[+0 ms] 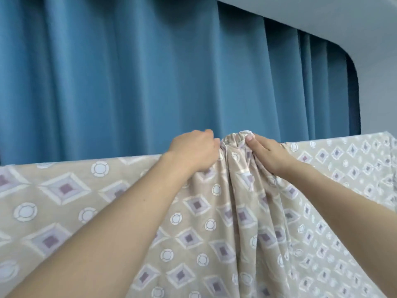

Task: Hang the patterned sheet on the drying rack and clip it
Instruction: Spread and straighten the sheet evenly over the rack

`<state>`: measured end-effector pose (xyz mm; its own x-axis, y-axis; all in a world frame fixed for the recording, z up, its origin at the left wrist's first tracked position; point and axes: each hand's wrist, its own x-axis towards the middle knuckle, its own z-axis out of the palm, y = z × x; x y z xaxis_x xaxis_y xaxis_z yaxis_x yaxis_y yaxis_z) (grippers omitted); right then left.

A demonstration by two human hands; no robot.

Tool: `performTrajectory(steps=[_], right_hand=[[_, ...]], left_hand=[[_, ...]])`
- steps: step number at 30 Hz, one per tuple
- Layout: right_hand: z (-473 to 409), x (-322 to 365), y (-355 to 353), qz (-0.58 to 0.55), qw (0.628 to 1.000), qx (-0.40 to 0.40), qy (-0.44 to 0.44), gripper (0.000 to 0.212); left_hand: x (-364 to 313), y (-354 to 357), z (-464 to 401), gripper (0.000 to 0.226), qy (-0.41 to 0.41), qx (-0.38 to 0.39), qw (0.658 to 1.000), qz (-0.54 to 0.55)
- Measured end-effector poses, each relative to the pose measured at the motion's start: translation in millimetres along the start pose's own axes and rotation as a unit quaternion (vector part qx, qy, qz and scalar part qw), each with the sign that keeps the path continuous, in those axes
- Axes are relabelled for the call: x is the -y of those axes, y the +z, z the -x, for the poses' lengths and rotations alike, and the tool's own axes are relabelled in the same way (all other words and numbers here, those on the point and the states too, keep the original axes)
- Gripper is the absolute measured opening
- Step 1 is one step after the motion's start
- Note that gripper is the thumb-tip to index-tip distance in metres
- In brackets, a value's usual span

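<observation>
A beige cotton sheet printed with white-edged diamonds and white rings [86,190] hangs draped across the whole width of the view, its top edge running level from the left and rising toward the right; whatever bears it is hidden under the cloth. At the middle of that top edge the fabric is bunched into a gathered peak. The left hand [193,149] has its fingers curled into the folds just left of the peak, gripping the cloth; the right hand [268,151] pinches the peak from the right, thumb on top. Both forearms cross in front of the sheet. Behind hangs a pleated blue curtain [129,82], beside a grey wall [382,82] at the right.
</observation>
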<state>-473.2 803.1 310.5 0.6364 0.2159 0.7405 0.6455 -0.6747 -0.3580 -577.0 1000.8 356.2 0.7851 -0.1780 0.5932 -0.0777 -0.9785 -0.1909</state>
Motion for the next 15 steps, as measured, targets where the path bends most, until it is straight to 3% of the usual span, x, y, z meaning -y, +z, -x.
performTrajectory(steps=[2, 6, 12, 15], right_hand=[[-3.2, -6.0, 1.6, 0.042, 0.999, -0.009, -0.03, 0.072], [-8.4, -49.0, -11.3, 0.095, 0.992, -0.059, -0.052, 0.053], [-25.7, -92.9, -40.6, 0.136, 0.981, -0.112, 0.083, 0.047], [-24.7, -45.8, -24.4, 0.024, 0.99, -0.127, -0.06, 0.045]], left_hand=[[-15.4, 15.1, -8.6, 0.037, -0.003, -0.008, 1.0, 0.01], [-15.6, 32.0, -14.1, 0.058, -0.027, -0.016, 0.999, -0.036], [-20.7, 33.2, -20.4, 0.043, -0.041, -0.021, 0.999, -0.024], [-19.1, 33.8, -22.4, 0.035, -0.049, -0.001, 0.999, 0.003]])
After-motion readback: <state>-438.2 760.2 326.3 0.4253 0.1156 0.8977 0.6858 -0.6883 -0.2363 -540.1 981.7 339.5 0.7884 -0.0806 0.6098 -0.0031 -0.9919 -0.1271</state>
